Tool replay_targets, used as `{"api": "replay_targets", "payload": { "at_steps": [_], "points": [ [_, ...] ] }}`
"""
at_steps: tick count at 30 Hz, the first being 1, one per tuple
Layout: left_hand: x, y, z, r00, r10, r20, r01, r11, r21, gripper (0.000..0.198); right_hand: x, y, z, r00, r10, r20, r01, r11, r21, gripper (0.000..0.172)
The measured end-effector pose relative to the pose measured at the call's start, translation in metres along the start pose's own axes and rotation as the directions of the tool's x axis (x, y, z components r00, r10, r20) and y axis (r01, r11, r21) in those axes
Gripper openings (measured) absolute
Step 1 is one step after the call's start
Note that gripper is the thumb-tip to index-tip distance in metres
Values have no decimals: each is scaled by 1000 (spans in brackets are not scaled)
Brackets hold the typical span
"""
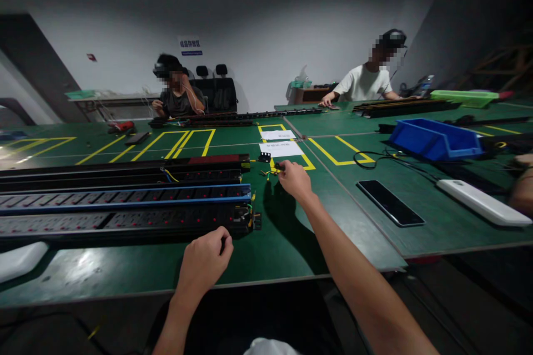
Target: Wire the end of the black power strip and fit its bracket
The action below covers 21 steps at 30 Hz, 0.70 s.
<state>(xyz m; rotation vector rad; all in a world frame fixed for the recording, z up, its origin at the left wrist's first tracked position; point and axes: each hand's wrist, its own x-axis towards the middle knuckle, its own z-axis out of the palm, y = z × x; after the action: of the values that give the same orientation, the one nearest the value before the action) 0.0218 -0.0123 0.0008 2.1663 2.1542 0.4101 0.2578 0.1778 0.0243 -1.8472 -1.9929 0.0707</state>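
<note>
Your right hand (295,180) has its grip pinched on a small dark piece (280,166) over the green surface (322,188), with a yellow-green wire (268,174) just beside it and a black bracket (264,157) near. Your left hand (207,258) is loosely curled beside the nearest socket strip (166,222); whether its grip holds anything, you cannot tell.

Small dark part (280,166), its detail too small to resolve, is pinched in the right hand (296,180) beside a thin yellow-green wire (270,175), attachment unclear; nearest black socket strip (166,219), red-dotted, lies flat and lengthwise on the green table (353,241), wires exposed at its right end.
</note>
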Motion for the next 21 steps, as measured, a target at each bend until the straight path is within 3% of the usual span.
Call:
{"api": "replay_targets", "payload": {
  "at_steps": [4,10,21],
  "points": [
    [0,-1,1,1000,-6,-3,6,1000,5,20,-2,0,6,1000,1,31,1,998,-68,46],
    [0,0,-1,1000,-12,6,12,1000,-8,20,-4,0,14,970,-11,242,31,996,-79,52],
    [0,0,-2,1000,-3,13,3,1000,-11,21,-14,-13,12,968,-51,244,89,985,-146,41]
  ]
}}
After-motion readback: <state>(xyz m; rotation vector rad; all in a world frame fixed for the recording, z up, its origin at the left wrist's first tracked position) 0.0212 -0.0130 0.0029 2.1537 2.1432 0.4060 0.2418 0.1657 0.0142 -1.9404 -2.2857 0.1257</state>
